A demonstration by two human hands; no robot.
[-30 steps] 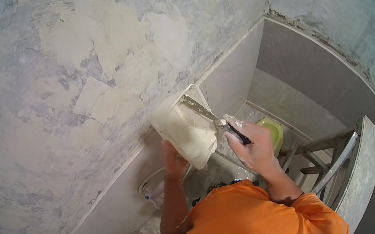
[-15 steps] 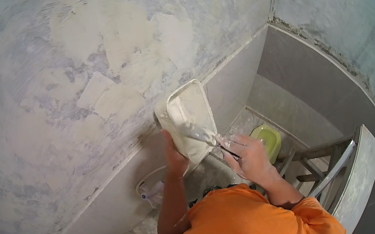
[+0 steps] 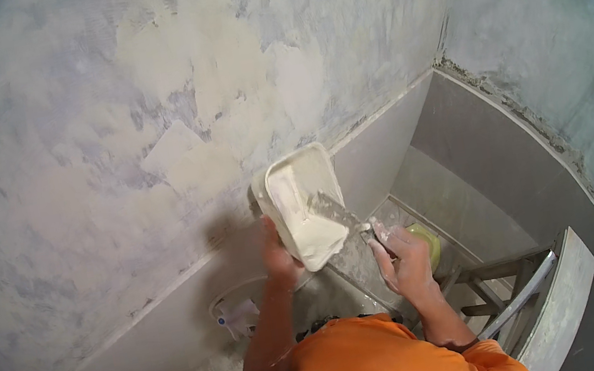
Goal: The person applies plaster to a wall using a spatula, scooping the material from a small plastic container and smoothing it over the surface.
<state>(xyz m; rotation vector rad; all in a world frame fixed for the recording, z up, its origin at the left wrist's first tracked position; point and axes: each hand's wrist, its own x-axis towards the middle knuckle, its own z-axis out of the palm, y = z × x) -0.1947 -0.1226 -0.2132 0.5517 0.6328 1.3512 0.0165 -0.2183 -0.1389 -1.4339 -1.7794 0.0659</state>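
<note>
A white rectangular tub [image 3: 313, 163] is tilted in front of the wall, with pale filler [image 3: 321, 239] gathered at its near end. My left hand [image 3: 277, 249] grips the tub along its left side; the fingers under it are hidden. In my right hand [image 3: 403, 256] is a putty knife [image 3: 337, 210], its handle wrapped by the fingers and its blade reaching over the filler inside the tub. White smears cover the right fingers and the knife's neck.
The wall [image 3: 171, 128] ahead is patchily coated, above a band of grey tiles [image 3: 184, 304]. A wooden stepladder [image 3: 514, 306] stands at the lower right, near a green basin [image 3: 429, 242]. A pale hooped object [image 3: 239, 311] lies at lower left.
The knife has shifted right and its blade now shows flat over the tub. My right hand has moved slightly down and right. The whole view has shifted a little.
</note>
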